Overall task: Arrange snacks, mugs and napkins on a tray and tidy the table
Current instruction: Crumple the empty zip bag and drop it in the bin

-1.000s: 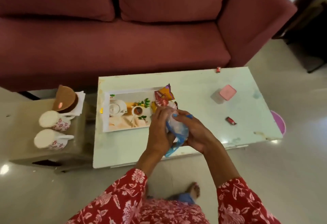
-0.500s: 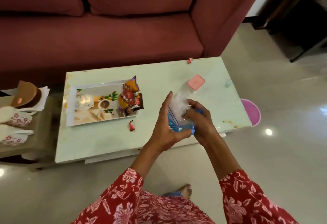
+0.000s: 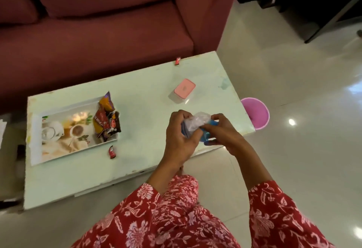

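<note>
My left hand and my right hand both grip a crumpled clear and blue plastic wrapper above the right part of the pale green table. A white tray with a tea-set picture lies at the table's left. Several snack packets are piled at the tray's right end. A small red wrapped sweet lies just in front of the tray. Another red sweet sits at the table's far edge. A small box with a pink lid stands behind my hands.
A maroon sofa runs along the far side of the table. A pink bin stands on the tiled floor just past the table's right edge. Dark furniture is at the far right.
The view has swung right, so the side stand with mugs left the frame. Both hands have squeezed the plastic wrapper into a tighter ball and moved it right toward the table's edge.
</note>
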`<state>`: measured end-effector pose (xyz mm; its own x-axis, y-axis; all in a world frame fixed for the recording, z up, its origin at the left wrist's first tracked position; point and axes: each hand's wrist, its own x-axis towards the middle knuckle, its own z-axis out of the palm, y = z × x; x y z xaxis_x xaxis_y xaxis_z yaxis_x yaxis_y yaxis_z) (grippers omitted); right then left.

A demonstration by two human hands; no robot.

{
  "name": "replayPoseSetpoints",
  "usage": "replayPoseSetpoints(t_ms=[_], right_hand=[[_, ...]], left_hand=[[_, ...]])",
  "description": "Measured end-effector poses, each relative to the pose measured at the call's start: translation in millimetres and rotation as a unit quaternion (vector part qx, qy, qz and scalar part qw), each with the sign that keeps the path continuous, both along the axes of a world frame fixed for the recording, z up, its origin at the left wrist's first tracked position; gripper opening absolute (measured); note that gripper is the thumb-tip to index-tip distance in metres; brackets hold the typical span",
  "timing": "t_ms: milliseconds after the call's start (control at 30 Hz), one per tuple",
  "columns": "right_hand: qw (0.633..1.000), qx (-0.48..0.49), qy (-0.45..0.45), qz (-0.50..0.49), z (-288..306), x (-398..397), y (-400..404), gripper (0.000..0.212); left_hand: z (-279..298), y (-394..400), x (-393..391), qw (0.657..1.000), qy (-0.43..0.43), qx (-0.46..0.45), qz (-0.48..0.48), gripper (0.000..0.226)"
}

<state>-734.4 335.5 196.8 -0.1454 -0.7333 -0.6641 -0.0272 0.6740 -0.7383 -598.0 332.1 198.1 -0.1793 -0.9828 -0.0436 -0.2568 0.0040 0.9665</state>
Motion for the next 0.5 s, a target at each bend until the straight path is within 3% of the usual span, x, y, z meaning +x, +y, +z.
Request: replayPoseSetpoints(t_ms=[200, 300, 367, 500], right_hand=[[0.997, -0.049, -0.015, -0.06, 2, -53, -37, 0.022], [0.982, -0.075, -0.105, -0.137, -3, -81, -51, 0.035], [0.967, -0.096, -0.164, -0.167, -9, -98, -57, 0.031], [0.965, -0.139, -0.084, -0.206, -30, -142, -72, 0.025]], left_hand=[[-24, -58, -65, 0.991, -0.085, -0.077, -0.071, 0.034], [-32, -91, -99, 0.985, -0.122, -0.073, -0.095, 0.039], [-35, -110, -122, 0.982, -0.136, -0.064, -0.118, 0.045], [-57, -128, -173, 0.978, -0.117, -0.039, -0.169, 0.051]])
